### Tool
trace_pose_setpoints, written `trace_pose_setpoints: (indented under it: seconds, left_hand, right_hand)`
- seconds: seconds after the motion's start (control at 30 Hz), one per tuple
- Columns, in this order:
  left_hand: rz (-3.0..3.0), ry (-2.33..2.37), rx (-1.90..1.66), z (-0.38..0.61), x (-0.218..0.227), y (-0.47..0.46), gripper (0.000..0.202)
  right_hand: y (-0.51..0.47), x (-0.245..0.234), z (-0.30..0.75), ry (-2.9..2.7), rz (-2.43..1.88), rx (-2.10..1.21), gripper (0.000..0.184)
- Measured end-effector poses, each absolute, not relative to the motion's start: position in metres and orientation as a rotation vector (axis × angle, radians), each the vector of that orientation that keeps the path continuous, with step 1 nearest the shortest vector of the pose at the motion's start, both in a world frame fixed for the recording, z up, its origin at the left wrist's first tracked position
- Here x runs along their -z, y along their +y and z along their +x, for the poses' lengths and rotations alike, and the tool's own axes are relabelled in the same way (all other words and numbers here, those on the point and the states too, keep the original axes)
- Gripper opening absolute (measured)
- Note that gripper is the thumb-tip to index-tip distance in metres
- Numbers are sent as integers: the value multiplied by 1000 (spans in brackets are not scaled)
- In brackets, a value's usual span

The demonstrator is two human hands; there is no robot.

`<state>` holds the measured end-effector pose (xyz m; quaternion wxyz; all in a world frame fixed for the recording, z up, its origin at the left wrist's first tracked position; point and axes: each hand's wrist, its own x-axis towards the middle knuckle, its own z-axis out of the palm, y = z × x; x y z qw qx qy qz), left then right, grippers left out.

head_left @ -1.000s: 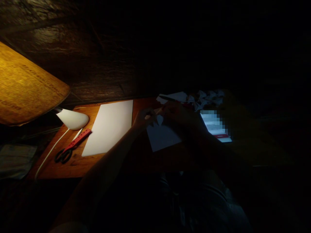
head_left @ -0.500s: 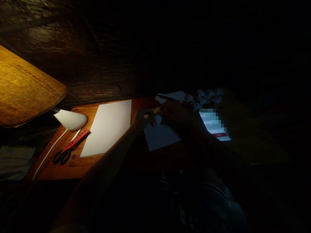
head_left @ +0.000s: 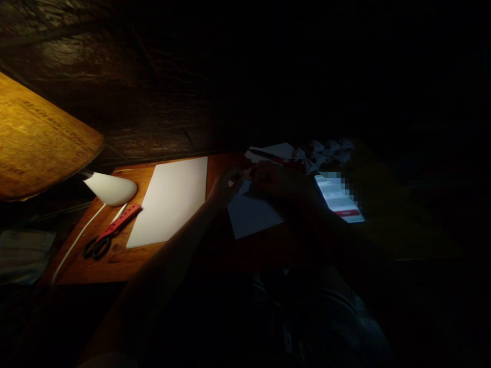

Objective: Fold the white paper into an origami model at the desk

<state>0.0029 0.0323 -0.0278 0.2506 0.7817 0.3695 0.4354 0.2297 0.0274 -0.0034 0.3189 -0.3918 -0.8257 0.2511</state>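
Paper sheet (head_left: pixel 253 217), long axis forward, between left hand (head_left: pixel 227 188), right hand (head_left: pixel 278 181)

- Dark, rough wooden wall (head_left: pixel 115 84) running behind the tabletop, fading into near blackness on the right
- Orange-brown wooden tabletop (head_left: pixel 115 268), lit only at its left end
- Amber lampshade (head_left: pixel 34 138) glowing at upper left
- White cone-shaped lamp (head_left: pixel 111 188) casting warm light, with a white cord (head_left: pixel 79 240) trailing down

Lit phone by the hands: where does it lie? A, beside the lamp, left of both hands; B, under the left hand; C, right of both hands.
C: the lit phone lies right of the right hand, and the left hand is farther left.
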Motion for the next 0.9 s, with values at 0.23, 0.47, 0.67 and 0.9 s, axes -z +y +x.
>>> trace_pose_setpoints:
  seconds: [0.23,0.47,0.67,0.9]
  left_hand:
    - [2173,968,-1168,4,32,32,14]
    - [2203,956,-1105,4,30,33,14]
    - [2204,939,-1111,6,29,30,15]
    - [2189,904,-1149,7,28,29,16]
  right_hand:
    - [27,3,224,-2273,-993,-665,10]
    - [30,7,222,-2255,-966,-734,6]
    - [30,7,222,-2259,-949,-740,5]
    - [25,-1,225,-2297,-961,-704,7]
